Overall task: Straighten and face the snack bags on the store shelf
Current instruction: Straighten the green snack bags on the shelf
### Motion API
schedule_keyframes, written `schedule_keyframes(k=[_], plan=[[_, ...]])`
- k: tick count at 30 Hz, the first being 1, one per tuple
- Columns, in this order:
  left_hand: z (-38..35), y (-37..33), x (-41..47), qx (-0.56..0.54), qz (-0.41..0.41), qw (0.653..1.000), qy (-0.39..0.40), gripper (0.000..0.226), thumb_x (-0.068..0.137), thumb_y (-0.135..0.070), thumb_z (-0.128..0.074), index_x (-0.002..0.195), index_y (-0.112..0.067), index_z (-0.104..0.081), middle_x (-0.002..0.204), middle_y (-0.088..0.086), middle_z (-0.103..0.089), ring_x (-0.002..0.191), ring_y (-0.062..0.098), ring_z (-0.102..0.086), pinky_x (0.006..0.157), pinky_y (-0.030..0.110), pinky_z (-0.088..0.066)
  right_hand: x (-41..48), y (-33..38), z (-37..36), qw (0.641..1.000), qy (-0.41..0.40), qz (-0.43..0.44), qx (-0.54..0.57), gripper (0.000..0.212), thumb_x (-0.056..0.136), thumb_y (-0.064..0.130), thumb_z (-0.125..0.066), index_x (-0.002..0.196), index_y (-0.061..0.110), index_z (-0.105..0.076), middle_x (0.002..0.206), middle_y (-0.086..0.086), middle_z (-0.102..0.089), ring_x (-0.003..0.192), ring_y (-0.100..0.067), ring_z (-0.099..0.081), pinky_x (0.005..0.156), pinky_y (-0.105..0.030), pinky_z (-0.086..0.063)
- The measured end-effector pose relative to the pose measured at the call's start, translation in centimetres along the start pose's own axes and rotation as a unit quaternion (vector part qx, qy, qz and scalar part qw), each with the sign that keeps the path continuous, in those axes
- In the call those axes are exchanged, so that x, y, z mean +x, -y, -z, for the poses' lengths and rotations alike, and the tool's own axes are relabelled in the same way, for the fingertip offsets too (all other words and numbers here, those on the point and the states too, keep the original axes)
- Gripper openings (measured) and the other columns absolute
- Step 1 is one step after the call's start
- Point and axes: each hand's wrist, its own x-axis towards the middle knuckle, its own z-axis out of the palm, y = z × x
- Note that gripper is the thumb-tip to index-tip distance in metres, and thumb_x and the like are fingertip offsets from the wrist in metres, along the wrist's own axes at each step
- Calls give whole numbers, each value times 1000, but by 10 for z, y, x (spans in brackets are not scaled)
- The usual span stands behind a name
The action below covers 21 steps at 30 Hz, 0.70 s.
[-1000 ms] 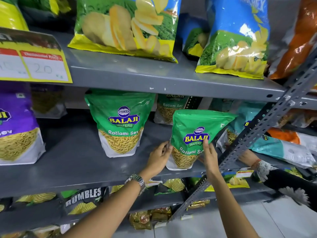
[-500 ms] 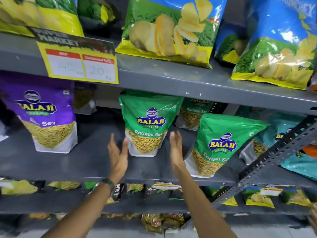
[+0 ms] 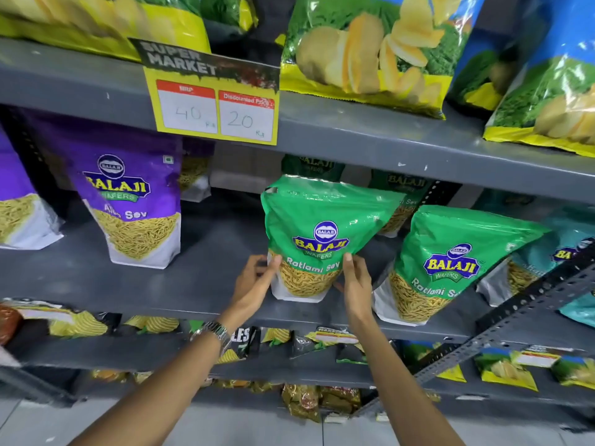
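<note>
A green Ratlami Sev bag (image 3: 318, 226) stands upright on the grey middle shelf (image 3: 206, 284), label facing me. My left hand (image 3: 254, 281) grips its lower left edge and my right hand (image 3: 355, 281) grips its lower right edge. A second green Ratlami Sev bag (image 3: 450, 262) stands just to its right, tilted slightly. More green bags (image 3: 402, 185) sit behind them in shadow. A purple Sev bag (image 3: 132, 201) stands to the left on the same shelf, apart from my hands.
A yellow price tag (image 3: 214, 104) hangs from the upper shelf edge. Large chip bags (image 3: 370, 49) lie on the upper shelf. A slotted diagonal steel brace (image 3: 515, 320) crosses at the right. Small snack packs (image 3: 502, 368) fill the lower shelves. Another purple bag (image 3: 19, 217) is at far left.
My hands left the right green bag, moved left with fingers spread, and now hold the middle green bag by its lower sides. The view shifted left.
</note>
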Motion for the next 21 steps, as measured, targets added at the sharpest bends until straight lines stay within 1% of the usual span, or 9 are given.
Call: schedule_keyframes(k=[4,7,9,11,14,16,18,19,21], plan=[[6,5,-10,-30,15,999,37,43,71,-73,-39,93,-37,-48,103,-10,-61,100,10,-59,78,26,-40,-18,1,4,1000,-2,-1,27,12,93,41,-47,91,34,-56,91,11,-62,85,-9,-59,96,-60,-46],[8,5,-11,-29,12,998,52,46,71,-73,-38,94,-35,-48,109,-2,-62,104,15,-60,82,31,-41,-26,-1,3,999,-14,3,33,10,93,39,-47,90,35,-56,84,6,-59,74,-8,-59,94,-56,-47],[8,5,-11,-19,7,999,47,49,71,-74,-38,95,-32,-49,107,-2,-63,103,16,-60,82,33,-44,-28,-2,1,999,-23,5,37,9,93,40,-47,90,37,-55,87,9,-60,79,-7,-60,96,-53,-47],[8,4,-11,-18,5,999,44,52,71,-74,-37,98,-31,-48,103,-6,-62,102,16,-60,90,39,-47,-29,-2,-2,999,-31,6,42,11,93,41,-46,96,35,-55,96,15,-60,91,-3,-58,99,-50,-47],[10,2,-10,-23,6,999,47,50,74,-71,-39,99,-29,-48,97,-9,-60,97,14,-60,92,44,-49,-32,-2,-5,997,-56,3,47,24,93,42,-45,108,25,-54,105,10,-61,105,-16,-58,101,-53,-45],[12,1,-11,-25,8,998,53,43,80,-65,-41,99,-27,-49,96,-6,-60,96,15,-60,90,45,-50,-35,-3,-10,996,-78,-7,45,28,93,44,-43,112,26,-53,111,7,-61,112,-21,-55,102,-51,-44],[16,1,-13,-24,13,998,64,42,84,-59,-43,105,-24,-50,100,-1,-61,98,17,-60,91,46,-51,-42,-6,-19,987,-153,-5,42,36,93,45,-42,122,26,-48,123,2,-55,119,-20,-49,103,-42,-40],[20,3,-15,-28,16,997,66,42,85,-57,-45,110,-23,-49,104,1,-62,99,17,-60,91,45,-51,-46,-7,-26,972,-234,20,28,38,94,43,-44,124,22,-46,126,-2,-53,118,-19,-47,104,-42,-39],[33,9,-21,-70,3,997,27,33,86,-48,-51,111,-27,-48,109,5,-63,96,16,-62,86,35,-53,-60,-8,-47,916,-379,129,-19,39,92,34,-50,121,8,-46,122,-16,-52,114,-27,-48,102,-51,-39]])
